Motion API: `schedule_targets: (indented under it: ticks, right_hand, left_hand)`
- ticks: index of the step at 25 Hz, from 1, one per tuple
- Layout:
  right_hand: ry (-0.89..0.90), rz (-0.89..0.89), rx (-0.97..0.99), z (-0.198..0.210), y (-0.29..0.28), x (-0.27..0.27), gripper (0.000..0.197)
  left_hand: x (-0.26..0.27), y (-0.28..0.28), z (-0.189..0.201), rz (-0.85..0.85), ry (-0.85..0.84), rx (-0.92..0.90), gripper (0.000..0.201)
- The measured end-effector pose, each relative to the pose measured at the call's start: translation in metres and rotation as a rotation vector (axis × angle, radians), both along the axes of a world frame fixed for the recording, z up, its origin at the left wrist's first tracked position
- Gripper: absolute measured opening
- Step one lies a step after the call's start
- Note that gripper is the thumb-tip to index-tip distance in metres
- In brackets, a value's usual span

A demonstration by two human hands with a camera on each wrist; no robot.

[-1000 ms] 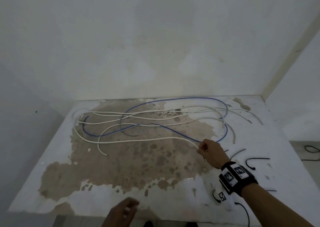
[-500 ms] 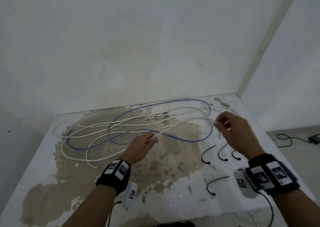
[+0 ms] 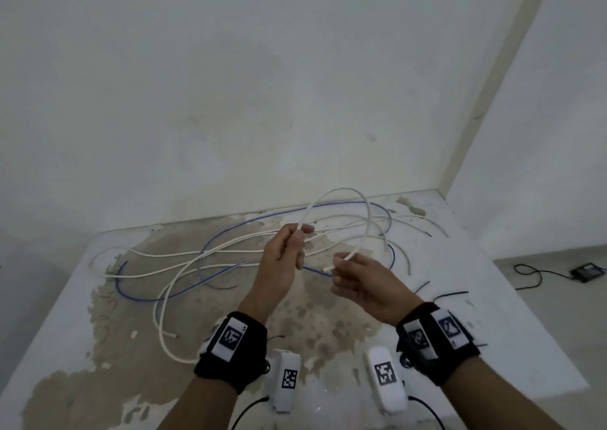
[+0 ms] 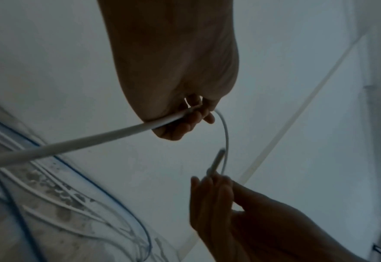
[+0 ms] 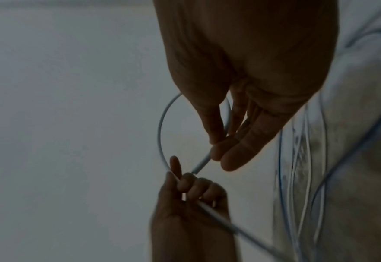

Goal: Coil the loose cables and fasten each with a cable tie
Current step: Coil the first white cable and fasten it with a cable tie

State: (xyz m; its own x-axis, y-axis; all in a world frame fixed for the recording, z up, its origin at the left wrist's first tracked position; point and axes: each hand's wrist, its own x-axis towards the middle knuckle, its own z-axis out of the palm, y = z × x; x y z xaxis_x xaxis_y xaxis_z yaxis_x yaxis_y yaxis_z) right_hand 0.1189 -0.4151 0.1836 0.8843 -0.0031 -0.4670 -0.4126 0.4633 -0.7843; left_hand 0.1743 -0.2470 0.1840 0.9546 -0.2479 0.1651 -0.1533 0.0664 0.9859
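Note:
Both hands are raised over the table (image 3: pixel 492 331). My left hand (image 3: pixel 300 232) pinches a white cable (image 3: pixel 341 190) at its fingertips. From there the cable arcs up and round in one loop to my right hand (image 3: pixel 340 263), which pinches it near its cut end. The left wrist view shows the left hand (image 4: pixel 185 115) gripping the cable (image 4: pixel 72 143) above the right hand (image 4: pixel 216 184). The right wrist view shows the loop (image 5: pixel 161 127) between both hands. A blue cable (image 3: pixel 147 299) and more white cables (image 3: pixel 157 273) lie tangled on the table. Black cable ties (image 3: pixel 450 295) lie to the right.
The table stands in a corner, with a wall behind and another to the right. Its top is white with a large worn brown patch (image 3: pixel 210 347). On the floor at the right lies a black device with a cord (image 3: pixel 591 272).
The left hand came up from the near edge and took the white cable. Both hands then rose and drew together, bending the stretched cable into a loop.

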Motion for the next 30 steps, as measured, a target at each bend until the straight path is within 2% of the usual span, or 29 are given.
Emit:
schedule_targets:
  ticks: [2, 5, 10, 14, 16, 18, 20, 23, 25, 28, 30]
  right_hand:
    - [0.069, 0.048, 0.205, 0.008, 0.012, 0.005, 0.013]
    - [0.079, 0.068, 0.360, 0.016, 0.020, 0.014, 0.021]
    - [0.073, 0.090, 0.402, 0.025, 0.028, 0.025, 0.017]
    - [0.028, 0.103, 0.373, 0.027, 0.031, 0.033, 0.023]
    - [-0.045, 0.110, 0.326, 0.029, 0.036, 0.036, 0.021]
    - [-0.151, 0.133, 0.207, 0.030, 0.044, 0.037, 0.028]
    - [-0.253, 0.205, 0.051, 0.029, 0.055, 0.040, 0.037]
    - [-0.371, 0.370, -0.170, 0.024, 0.070, 0.042, 0.034]
    - [-0.437, 0.455, -0.262, 0.024, 0.076, 0.043, 0.025]
    - [-0.437, 0.541, -0.398, 0.022, 0.069, 0.041, 0.029]
    - [-0.412, 0.609, -0.477, 0.017, 0.053, 0.038, 0.032]
  left_hand:
    - [-0.001, 0.001, 0.003, 0.015, -0.020, -0.008, 0.024]
    - [-0.004, 0.003, 0.008, -0.018, -0.031, -0.066, 0.023]
    - [-0.008, 0.001, 0.017, -0.086, -0.102, -0.074, 0.027]
    - [-0.002, 0.004, 0.022, -0.133, -0.162, -0.027, 0.023]
    - [0.002, 0.003, 0.029, -0.091, -0.127, -0.054, 0.022]
    - [0.012, 0.002, 0.040, -0.001, -0.061, -0.131, 0.024]
    - [0.027, 0.001, 0.055, 0.057, 0.032, -0.264, 0.023]
    - [0.043, 0.002, 0.078, 0.032, 0.130, -0.449, 0.020]
    - [0.048, 0.007, 0.090, 0.004, 0.086, -0.405, 0.020]
    - [0.061, 0.028, 0.103, 0.068, -0.085, -0.184, 0.020]
    - [0.076, 0.052, 0.115, 0.094, -0.046, -0.147, 0.021]
